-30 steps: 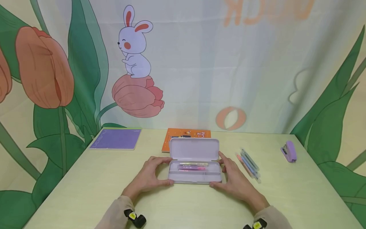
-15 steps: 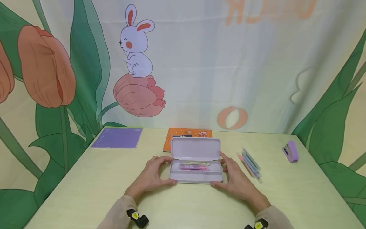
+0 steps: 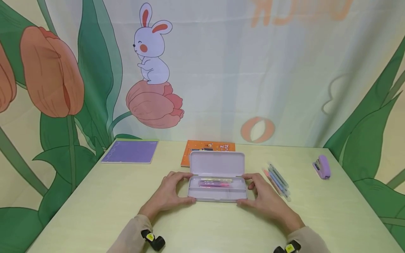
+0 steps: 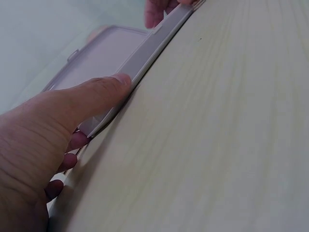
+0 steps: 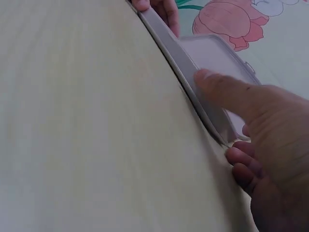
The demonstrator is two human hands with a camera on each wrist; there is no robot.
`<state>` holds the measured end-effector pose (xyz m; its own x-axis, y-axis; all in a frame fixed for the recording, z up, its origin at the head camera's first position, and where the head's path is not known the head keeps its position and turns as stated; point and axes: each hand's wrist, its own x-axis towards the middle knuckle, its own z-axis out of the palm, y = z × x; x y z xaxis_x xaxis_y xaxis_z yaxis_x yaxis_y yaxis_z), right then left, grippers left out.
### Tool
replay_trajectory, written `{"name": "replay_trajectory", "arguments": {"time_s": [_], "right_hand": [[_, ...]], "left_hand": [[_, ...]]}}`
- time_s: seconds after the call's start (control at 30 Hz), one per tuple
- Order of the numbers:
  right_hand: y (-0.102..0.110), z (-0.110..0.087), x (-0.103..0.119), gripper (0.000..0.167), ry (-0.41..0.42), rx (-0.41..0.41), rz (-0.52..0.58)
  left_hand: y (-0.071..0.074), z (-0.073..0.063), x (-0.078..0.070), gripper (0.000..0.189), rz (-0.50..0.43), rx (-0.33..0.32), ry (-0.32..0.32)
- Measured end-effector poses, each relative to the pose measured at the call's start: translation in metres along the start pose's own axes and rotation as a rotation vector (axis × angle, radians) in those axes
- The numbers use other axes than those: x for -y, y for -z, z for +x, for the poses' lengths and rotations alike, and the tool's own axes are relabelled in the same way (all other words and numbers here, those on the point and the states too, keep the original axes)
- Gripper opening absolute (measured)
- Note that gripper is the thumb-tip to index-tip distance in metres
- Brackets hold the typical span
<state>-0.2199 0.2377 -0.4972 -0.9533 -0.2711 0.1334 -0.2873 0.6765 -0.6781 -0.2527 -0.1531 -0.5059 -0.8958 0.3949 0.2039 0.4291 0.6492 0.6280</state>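
Note:
A pale lilac pencil case [image 3: 207, 194] lies on the table with its lid [image 3: 217, 163] raised. In its back compartment lie several pens [image 3: 215, 184]; the front compartments look bare. My left hand [image 3: 167, 193] holds the case's left end, thumb on the front edge and index finger by the hinge corner. At the right end my right hand [image 3: 264, 193] spans the case the same way. The right wrist view shows that thumb [image 5: 212, 82] against the front wall, with the other fingers curled beside the end. In the left wrist view the left thumb [image 4: 116, 84] presses the front wall.
Behind the lid lies an orange book [image 3: 185, 160]. A purple notebook [image 3: 131, 151] is at the back left. Several pens [image 3: 276, 181] lie right of the case, close to my right hand. A purple stapler [image 3: 322, 167] stands near the table's right edge.
My right index finger has come down from the lid's side to the hinge corner, and the right thumb has slid slightly right along the front edge. The left hand keeps its place.

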Motion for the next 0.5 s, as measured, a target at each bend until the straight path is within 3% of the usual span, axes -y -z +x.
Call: {"name": "replay_trajectory", "arguments": {"time_s": [0.17,0.37,0.5], "right_hand": [[0.032,-0.001,-0.007,0.084,0.024,-0.08,0.015],[0.081,-0.009,-0.023,0.049,0.061,-0.271,-0.044],[0.108,-0.017,-0.04,0.038,0.015,-0.362,-0.085]], "left_hand": [[0.0,0.001,0.001,0.092,0.014,0.0,-0.013],[0.001,0.001,0.003,0.091,0.029,0.008,-0.032],[0.001,0.0,0.004,0.089,0.026,0.012,-0.036]]}}
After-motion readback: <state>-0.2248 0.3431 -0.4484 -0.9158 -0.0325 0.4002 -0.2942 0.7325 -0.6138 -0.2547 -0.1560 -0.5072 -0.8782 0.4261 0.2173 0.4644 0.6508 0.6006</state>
